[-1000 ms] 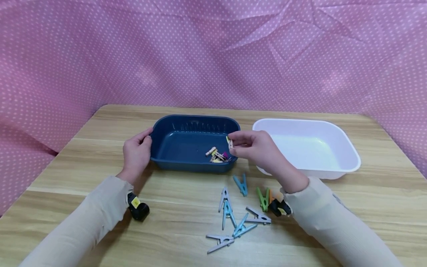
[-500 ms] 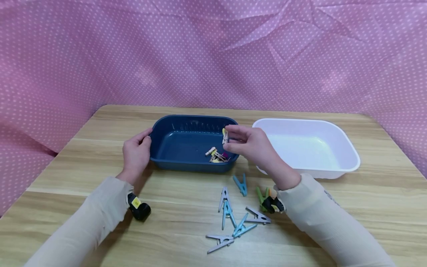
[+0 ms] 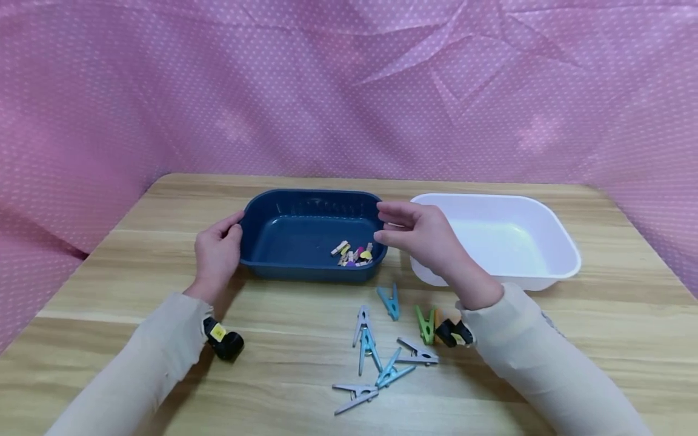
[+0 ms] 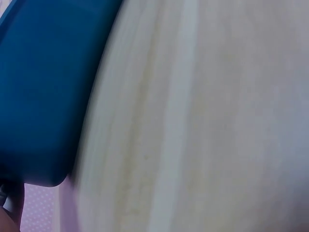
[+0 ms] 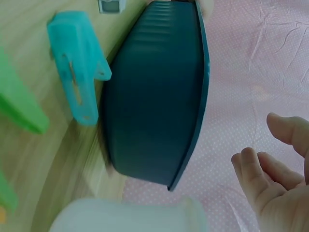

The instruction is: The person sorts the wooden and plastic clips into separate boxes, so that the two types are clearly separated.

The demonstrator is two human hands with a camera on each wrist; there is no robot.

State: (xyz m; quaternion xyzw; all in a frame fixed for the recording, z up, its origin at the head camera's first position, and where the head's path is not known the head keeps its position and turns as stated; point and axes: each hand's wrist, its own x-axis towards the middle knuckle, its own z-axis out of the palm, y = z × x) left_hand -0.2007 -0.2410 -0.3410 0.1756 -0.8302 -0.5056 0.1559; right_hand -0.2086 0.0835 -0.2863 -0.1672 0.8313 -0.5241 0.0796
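Observation:
My left hand (image 3: pixel 218 251) grips the left end of a dark blue plastic basin (image 3: pixel 305 274), thumb at the rim; in the left wrist view only a sliver of that hand shows beside the basin's wall (image 4: pixel 43 96). By the basin's right rim my right hand (image 3: pixel 422 233) hovers with fingers spread apart and nothing in them, as the right wrist view of the hand (image 5: pixel 282 186) confirms. Small wooden clothespins (image 3: pixel 349 257) with yellow and purple decorations lie heaped in the basin's front right corner.
A white basin (image 3: pixel 545 280) stands right of the blue one. Larger plastic clothespins lie in front: a blue one (image 3: pixel 389 303), a green one (image 3: pixel 425 327), an orange one partly hidden by the wrist camera, and several pale blue and grey ones (image 3: pixel 357 396). Pink dotted cloth (image 3: pixel 327 91) hangs behind.
My right hand has let go of a small wooden clothespin into the blue basin, then drawn back slightly right with fingers parted. My left hand keeps its grip on the basin.

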